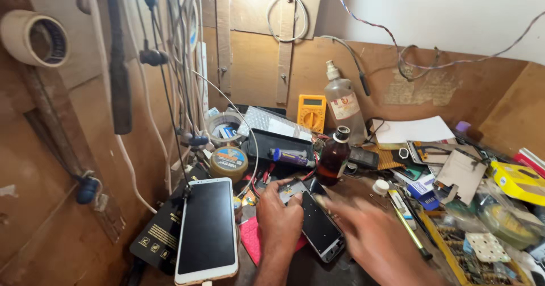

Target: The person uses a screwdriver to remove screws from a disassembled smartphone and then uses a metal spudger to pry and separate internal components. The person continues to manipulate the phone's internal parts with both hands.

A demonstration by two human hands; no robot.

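Note:
My left hand [278,221] rests on the workbench and grips the upper left edge of a dark phone [318,226] that lies flat with its black screen up. My right hand [369,238] is blurred with motion just right of that phone, fingers reaching over its top end; I cannot tell whether it holds anything. A red mat [252,240] shows under my left wrist. A larger white-framed phone [207,229] with a black screen lies to the left on a black box [156,238].
Behind the phone stand a brown bottle [332,156], a clear spray bottle [344,107], a yellow multimeter [311,112], a round tin [228,162] and a black tray [278,147]. Cables hang at the left wall. Tools, papers and a yellow box [519,181] crowd the right side.

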